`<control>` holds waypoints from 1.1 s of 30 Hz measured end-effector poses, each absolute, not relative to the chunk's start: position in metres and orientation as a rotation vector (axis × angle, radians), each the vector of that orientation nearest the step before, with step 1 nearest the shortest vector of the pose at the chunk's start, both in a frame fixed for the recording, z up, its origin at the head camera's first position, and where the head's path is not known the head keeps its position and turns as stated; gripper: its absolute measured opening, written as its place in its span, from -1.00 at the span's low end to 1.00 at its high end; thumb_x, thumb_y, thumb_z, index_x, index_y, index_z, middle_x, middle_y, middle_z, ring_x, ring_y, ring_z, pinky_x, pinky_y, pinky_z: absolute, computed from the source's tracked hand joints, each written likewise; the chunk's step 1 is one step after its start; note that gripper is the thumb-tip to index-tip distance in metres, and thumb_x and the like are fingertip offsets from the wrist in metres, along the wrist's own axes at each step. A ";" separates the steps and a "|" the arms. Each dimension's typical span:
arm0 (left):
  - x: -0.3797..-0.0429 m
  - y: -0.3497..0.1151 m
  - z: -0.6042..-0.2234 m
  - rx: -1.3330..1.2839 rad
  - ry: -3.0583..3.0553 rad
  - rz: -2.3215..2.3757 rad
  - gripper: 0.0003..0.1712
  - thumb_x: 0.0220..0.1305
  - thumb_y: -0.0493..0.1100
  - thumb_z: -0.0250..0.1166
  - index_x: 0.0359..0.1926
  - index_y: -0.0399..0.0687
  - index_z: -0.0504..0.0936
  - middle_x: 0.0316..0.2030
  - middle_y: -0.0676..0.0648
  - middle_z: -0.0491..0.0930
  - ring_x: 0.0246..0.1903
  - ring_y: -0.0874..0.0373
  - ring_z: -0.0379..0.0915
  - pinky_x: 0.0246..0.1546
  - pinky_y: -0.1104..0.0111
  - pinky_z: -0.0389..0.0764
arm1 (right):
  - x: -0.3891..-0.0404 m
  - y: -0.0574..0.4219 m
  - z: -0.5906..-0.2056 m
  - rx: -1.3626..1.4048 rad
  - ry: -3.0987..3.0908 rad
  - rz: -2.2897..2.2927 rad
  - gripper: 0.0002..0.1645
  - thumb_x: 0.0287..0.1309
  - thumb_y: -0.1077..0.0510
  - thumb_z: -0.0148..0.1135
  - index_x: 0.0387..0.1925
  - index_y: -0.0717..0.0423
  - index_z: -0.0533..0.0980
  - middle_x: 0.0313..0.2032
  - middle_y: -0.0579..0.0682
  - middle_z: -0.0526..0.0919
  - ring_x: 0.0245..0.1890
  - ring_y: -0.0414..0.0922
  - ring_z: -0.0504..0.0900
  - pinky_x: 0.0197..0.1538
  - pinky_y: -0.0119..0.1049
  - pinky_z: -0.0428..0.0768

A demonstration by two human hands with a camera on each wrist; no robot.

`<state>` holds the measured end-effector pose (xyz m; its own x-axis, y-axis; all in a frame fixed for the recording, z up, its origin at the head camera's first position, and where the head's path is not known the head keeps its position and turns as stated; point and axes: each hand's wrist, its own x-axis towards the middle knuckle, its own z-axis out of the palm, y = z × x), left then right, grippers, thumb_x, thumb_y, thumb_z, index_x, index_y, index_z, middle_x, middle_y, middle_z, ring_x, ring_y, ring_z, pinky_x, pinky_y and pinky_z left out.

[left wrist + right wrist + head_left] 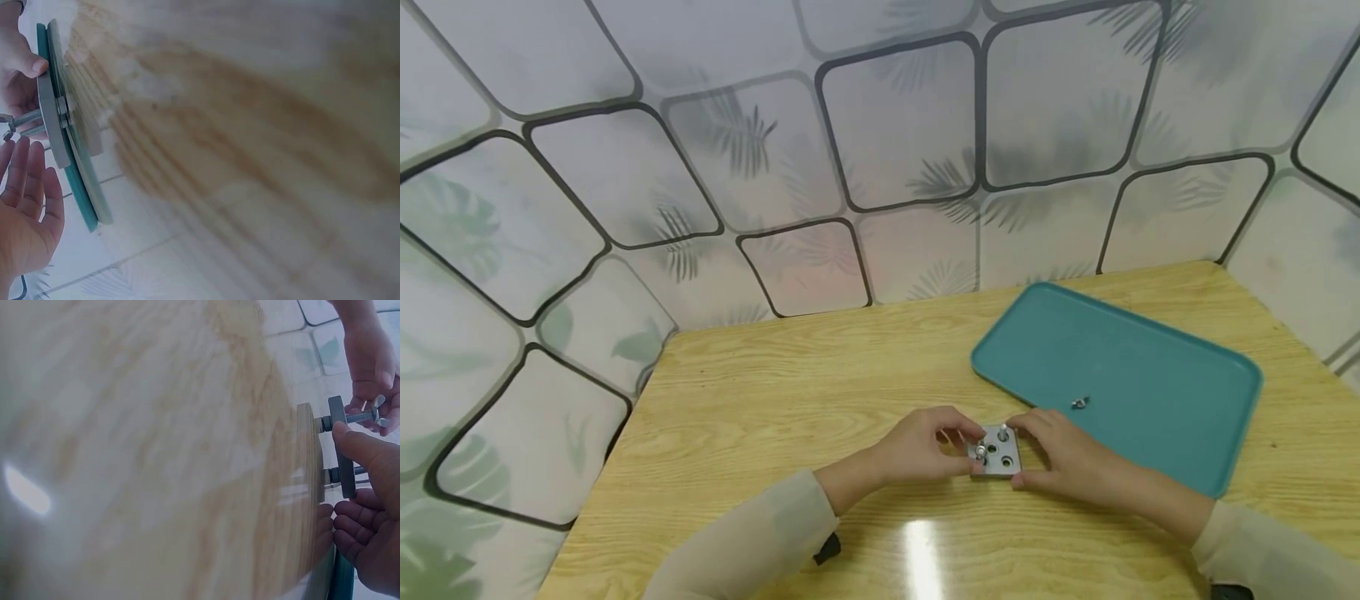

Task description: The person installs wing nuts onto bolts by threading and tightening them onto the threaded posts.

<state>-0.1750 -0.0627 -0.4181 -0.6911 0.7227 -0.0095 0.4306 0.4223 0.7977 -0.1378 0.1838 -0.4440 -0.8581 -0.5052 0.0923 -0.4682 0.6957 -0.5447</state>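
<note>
A small square metal plate with holes stands on edge-side bolt heads over the wooden table. One bolt rises bare at its far right corner; a second, at the left, carries a wing nut. My left hand is around that wing nut, its fingertips right at the wings, the thumb apart from it in the right wrist view. My right hand grips the plate by its right side, thumb on the near corner and a fingertip beside the bare bolt.
A blue-green tray lies to the right, partly behind my right forearm. A small loose metal piece, like a wing nut, rests on it near the left edge. The wooden table meets a patterned curtain at the back.
</note>
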 end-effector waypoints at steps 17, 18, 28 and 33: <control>-0.179 -0.065 -0.421 1.130 2.327 1.080 -0.74 0.25 -0.21 0.23 -0.05 -0.01 0.68 -0.17 0.06 0.64 -0.20 0.45 0.45 -0.14 0.56 0.49 | -0.139 0.184 -0.445 -0.790 2.818 -0.876 -0.13 -0.01 -0.27 0.34 0.15 0.25 0.37 0.06 0.11 0.49 0.08 0.12 0.43 0.05 0.10 0.46; -0.180 -0.065 -0.421 1.125 2.330 1.081 -0.75 0.26 -0.21 0.22 -0.05 -0.01 0.68 -0.17 0.06 0.64 -0.20 0.45 0.45 -0.14 0.56 0.49 | -0.139 0.184 -0.445 -0.789 2.818 -0.878 -0.14 -0.01 -0.26 0.34 0.15 0.25 0.37 0.06 0.11 0.49 0.08 0.12 0.43 0.05 0.10 0.46; -0.180 -0.062 -0.422 0.982 2.424 1.140 -0.85 0.27 -0.16 0.27 -0.16 -0.05 0.66 -0.24 0.08 0.64 -0.27 0.42 0.46 -0.19 0.55 0.50 | -0.138 0.183 -0.442 -0.783 2.819 -0.871 -0.16 -0.01 -0.21 0.37 0.14 0.25 0.38 0.06 0.12 0.49 0.08 0.12 0.43 0.06 0.09 0.46; -0.180 -0.062 -0.421 1.001 2.381 1.173 -0.87 0.27 -0.27 0.25 -0.17 -0.10 0.65 -0.23 0.02 0.64 -0.26 0.39 0.47 -0.20 0.55 0.51 | -0.138 0.184 -0.442 -0.777 2.812 -0.879 -0.15 -0.01 -0.23 0.36 0.15 0.24 0.37 0.06 0.12 0.49 0.08 0.12 0.42 0.07 0.09 0.46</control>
<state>-0.1805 -0.0622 -0.4212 -0.7109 0.7025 0.0331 0.4545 0.4230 0.7839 -0.1378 0.1840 -0.4416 -0.8657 -0.4969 0.0601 -0.4426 0.7041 -0.5553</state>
